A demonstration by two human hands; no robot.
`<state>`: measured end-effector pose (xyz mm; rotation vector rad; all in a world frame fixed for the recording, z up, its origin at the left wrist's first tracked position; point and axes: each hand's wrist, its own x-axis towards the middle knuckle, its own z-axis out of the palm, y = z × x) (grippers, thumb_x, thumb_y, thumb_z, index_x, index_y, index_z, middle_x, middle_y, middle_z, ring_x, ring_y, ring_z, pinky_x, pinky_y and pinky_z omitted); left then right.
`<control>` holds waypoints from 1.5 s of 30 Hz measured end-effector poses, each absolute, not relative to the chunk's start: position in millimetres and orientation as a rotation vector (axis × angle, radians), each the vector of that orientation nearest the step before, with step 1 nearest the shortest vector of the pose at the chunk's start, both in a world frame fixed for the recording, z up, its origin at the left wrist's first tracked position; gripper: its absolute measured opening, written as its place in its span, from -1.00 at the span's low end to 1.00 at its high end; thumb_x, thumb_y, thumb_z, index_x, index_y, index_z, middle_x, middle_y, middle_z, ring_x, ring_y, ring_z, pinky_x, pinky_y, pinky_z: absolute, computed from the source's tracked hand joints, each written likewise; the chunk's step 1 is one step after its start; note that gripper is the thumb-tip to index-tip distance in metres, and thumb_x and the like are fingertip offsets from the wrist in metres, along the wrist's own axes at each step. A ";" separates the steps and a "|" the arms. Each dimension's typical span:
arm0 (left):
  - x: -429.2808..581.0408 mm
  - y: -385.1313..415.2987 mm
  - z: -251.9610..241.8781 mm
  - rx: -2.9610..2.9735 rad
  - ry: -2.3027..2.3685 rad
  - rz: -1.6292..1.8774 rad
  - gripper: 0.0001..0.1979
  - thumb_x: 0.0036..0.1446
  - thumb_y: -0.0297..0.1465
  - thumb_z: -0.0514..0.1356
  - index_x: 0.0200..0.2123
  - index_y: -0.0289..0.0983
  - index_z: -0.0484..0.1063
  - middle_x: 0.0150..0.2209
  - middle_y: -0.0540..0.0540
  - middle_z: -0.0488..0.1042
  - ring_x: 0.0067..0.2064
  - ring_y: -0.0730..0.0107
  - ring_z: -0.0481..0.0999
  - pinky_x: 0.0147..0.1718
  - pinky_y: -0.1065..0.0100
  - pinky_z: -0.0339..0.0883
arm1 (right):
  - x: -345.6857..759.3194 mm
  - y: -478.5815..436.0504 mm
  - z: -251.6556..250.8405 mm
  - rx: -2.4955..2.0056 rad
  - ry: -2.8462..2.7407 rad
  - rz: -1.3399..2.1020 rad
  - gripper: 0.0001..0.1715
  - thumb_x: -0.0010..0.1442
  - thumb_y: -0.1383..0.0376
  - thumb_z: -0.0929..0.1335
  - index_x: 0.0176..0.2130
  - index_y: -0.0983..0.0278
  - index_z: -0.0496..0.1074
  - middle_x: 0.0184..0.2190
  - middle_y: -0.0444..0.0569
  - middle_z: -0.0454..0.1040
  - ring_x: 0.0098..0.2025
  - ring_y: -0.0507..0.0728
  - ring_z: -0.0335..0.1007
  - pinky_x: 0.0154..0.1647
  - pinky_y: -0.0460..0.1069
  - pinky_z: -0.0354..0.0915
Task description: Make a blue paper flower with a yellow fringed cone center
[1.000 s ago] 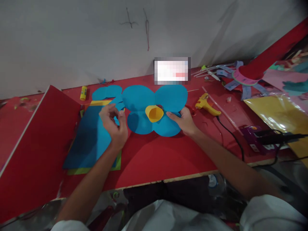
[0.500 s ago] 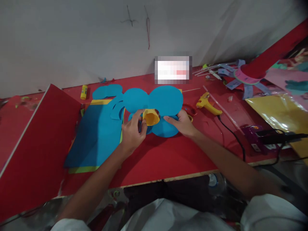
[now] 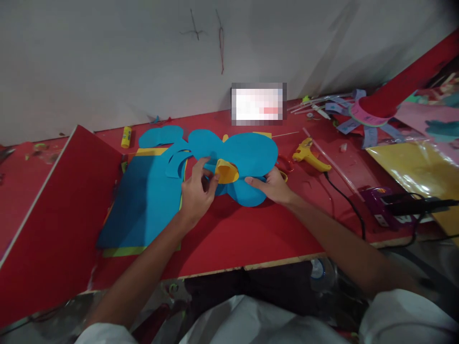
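Observation:
A blue paper flower [image 3: 247, 153] with round petals lies on the red table [image 3: 229, 234], with a yellow paper cone [image 3: 226, 171] at its centre. My left hand [image 3: 195, 193] pinches the flower at the left of the cone, lifting a petal edge. At the lower right petal my right hand [image 3: 274, 185] grips the flower's edge, fingers closed on the paper.
Blue sheets [image 3: 143, 200] on yellow and green paper lie at the left, beside a raised red board [image 3: 53, 215]. A yellow glue gun [image 3: 308, 155] with black cord lies to the right, and a glue stick [image 3: 125, 136] at the back left. Paper scraps and foil crowd the far right.
My left hand moved from the blue sheets to the flower's centre and took hold by the cone. The flower has been lifted and turned slightly; the right hand stayed on its edge.

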<state>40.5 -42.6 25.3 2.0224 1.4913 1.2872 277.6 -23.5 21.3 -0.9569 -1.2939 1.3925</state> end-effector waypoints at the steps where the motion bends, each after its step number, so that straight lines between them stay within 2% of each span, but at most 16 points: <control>1: 40.4 -42.5 25.1 2.000 1.489 1.293 -0.52 0.41 -0.13 0.29 0.28 -0.18 0.39 -0.31 0.01 0.58 -0.41 0.42 0.49 -0.39 0.37 0.31 | 277.7 -23.6 21.6 -0.951 -1.305 1.384 0.09 -0.10 -0.28 0.65 0.28 0.07 0.51 0.06 0.11 0.72 0.21 0.46 0.62 0.34 0.40 0.49; 6: 39.8 -39.3 20.2 1.944 1.444 1.339 -0.47 0.39 -0.15 0.31 0.33 -0.16 0.34 -0.25 -0.01 0.56 -0.39 0.42 0.45 -0.35 0.36 0.33 | 280.1 -24.8 20.0 -0.911 -1.409 1.354 -0.06 0.01 -0.27 0.61 0.22 0.12 0.57 0.09 0.14 0.71 0.21 0.46 0.62 0.32 0.40 0.50; 8: 38.2 -36.2 18.2 1.966 1.469 1.386 -0.40 0.36 -0.10 0.34 0.34 -0.15 0.33 -0.13 -0.09 0.55 -0.29 0.35 0.49 -0.27 0.31 0.41 | 280.8 -24.9 18.4 -0.913 -1.441 1.332 -0.14 0.04 -0.27 0.60 0.15 0.12 0.60 0.12 0.13 0.70 0.22 0.45 0.62 0.34 0.40 0.49; 11: 33.9 -30.6 17.8 2.059 1.537 1.476 -0.21 0.28 0.06 0.38 0.41 -0.14 0.27 0.25 -0.30 0.42 0.16 0.02 0.52 0.07 0.09 0.49 | 282.2 -23.6 14.7 -0.908 -1.488 1.306 -0.15 0.05 -0.30 0.58 0.12 0.15 0.61 0.11 0.13 0.71 0.22 0.44 0.62 0.34 0.38 0.49; 13: 31.0 -27.3 19.1 2.092 1.553 1.491 -0.08 0.24 0.14 0.38 0.49 -0.09 0.16 0.46 -0.36 0.20 0.46 -0.15 0.28 0.31 -0.04 0.38 | 283.9 -21.9 11.7 -0.905 -1.502 1.288 -0.17 0.08 -0.29 0.57 0.11 0.17 0.60 0.09 0.13 0.71 0.19 0.43 0.63 0.31 0.36 0.52; 15: 29.1 -24.7 20.3 2.061 1.538 1.491 -0.01 0.21 0.16 0.39 0.53 -0.03 0.07 0.54 -0.33 0.07 0.56 -0.16 0.13 0.40 -0.09 0.29 | 286.2 -20.2 9.0 -0.924 -1.496 1.259 -0.21 0.11 -0.28 0.57 0.09 0.16 0.60 0.07 0.12 0.72 0.17 0.42 0.64 0.28 0.36 0.54; 17: 28.4 -22.3 20.0 1.935 1.482 1.506 0.00 0.21 0.13 0.41 0.54 0.01 0.03 0.56 -0.30 0.08 0.51 -0.13 0.23 0.38 -0.08 0.33 | 288.2 -19.1 7.5 -0.937 -1.496 1.233 -0.25 0.12 -0.27 0.56 0.07 0.15 0.60 0.07 0.11 0.72 0.16 0.42 0.64 0.26 0.36 0.55; 21: 25.7 -15.7 14.7 1.566 1.325 1.477 -0.03 0.23 0.04 0.43 0.54 0.05 0.03 0.33 -0.24 0.41 0.22 0.09 0.56 0.12 0.13 0.56 | 288.5 -19.1 7.0 -0.891 -1.515 1.242 -0.26 0.17 -0.28 0.53 0.10 0.13 0.59 0.11 0.11 0.70 0.17 0.40 0.64 0.26 0.34 0.55; 24: 20.3 -10.0 11.3 1.460 1.251 1.434 -0.13 0.25 0.01 0.43 0.49 0.05 0.15 0.31 -0.21 0.45 0.25 0.12 0.55 0.13 0.20 0.55 | 287.1 -19.7 5.9 -0.833 -1.551 1.253 -0.30 0.23 -0.26 0.51 0.10 0.15 0.61 0.12 0.11 0.70 0.19 0.38 0.63 0.28 0.33 0.53; 27: 14.4 -5.2 10.2 1.455 1.174 1.370 -0.20 0.30 0.03 0.38 0.48 0.03 0.19 0.50 -0.22 0.29 0.47 0.00 0.36 0.33 0.08 0.43 | 286.9 -19.5 4.2 -0.791 -1.569 1.261 -0.37 0.26 -0.21 0.51 0.09 0.14 0.64 0.11 0.07 0.70 0.21 0.38 0.62 0.33 0.34 0.48; 29: 11.9 -2.8 9.9 1.455 1.126 1.315 -0.24 0.30 0.04 0.37 0.45 -0.04 0.27 0.52 -0.24 0.28 0.54 -0.06 0.26 0.41 0.00 0.35 | 287.2 -19.2 3.9 -0.785 -1.570 1.294 -0.39 0.28 -0.19 0.50 0.10 0.12 0.64 0.11 0.05 0.70 0.22 0.37 0.61 0.33 0.34 0.49; 31: 11.1 -1.7 10.0 1.439 1.086 1.279 -0.29 0.28 0.03 0.40 0.37 -0.10 0.37 0.46 -0.26 0.37 0.52 -0.09 0.31 0.42 -0.03 0.35 | 287.2 -18.5 4.5 -0.776 -1.561 1.322 -0.40 0.30 -0.17 0.50 0.14 0.11 0.63 0.15 0.04 0.69 0.23 0.35 0.61 0.33 0.32 0.48; 34: 12.8 -2.9 11.8 1.387 1.039 1.251 -0.28 0.21 0.00 0.47 0.34 -0.10 0.40 0.36 -0.25 0.50 0.39 -0.10 0.49 0.32 -0.05 0.49 | 285.2 -16.6 5.8 -0.763 -1.544 1.301 -0.37 0.30 -0.16 0.50 0.20 0.10 0.59 0.22 0.05 0.64 0.27 0.34 0.57 0.40 0.32 0.42; 39: 15.0 -5.4 14.5 1.287 1.050 1.262 -0.24 0.10 -0.08 0.55 0.30 -0.12 0.42 0.33 -0.25 0.52 0.33 -0.12 0.56 0.24 -0.03 0.57 | 281.3 -13.3 6.3 -0.836 -1.459 1.247 -0.40 0.28 -0.17 0.51 0.15 0.07 0.58 0.21 0.01 0.63 0.27 0.32 0.55 0.43 0.30 0.38; 42: 11.6 -2.5 14.6 1.196 1.159 1.337 -0.24 0.04 -0.08 0.59 0.24 -0.15 0.47 0.27 -0.26 0.57 0.27 -0.11 0.61 0.18 0.00 0.61 | 282.6 -12.9 5.8 -0.876 -1.353 1.228 -0.48 0.28 -0.13 0.53 0.10 0.06 0.57 0.10 -0.01 0.65 0.19 0.30 0.58 0.27 0.25 0.50; 45: 2.1 4.0 15.6 1.091 1.209 1.450 -0.28 0.03 -0.05 0.58 0.20 -0.15 0.52 0.24 -0.23 0.60 0.24 -0.08 0.63 0.16 0.04 0.63 | 285.5 -14.1 7.4 -0.901 -1.281 1.305 -0.46 0.33 -0.21 0.46 0.05 0.09 0.56 -0.17 -0.02 0.65 -0.08 0.25 0.65 -0.20 0.10 0.58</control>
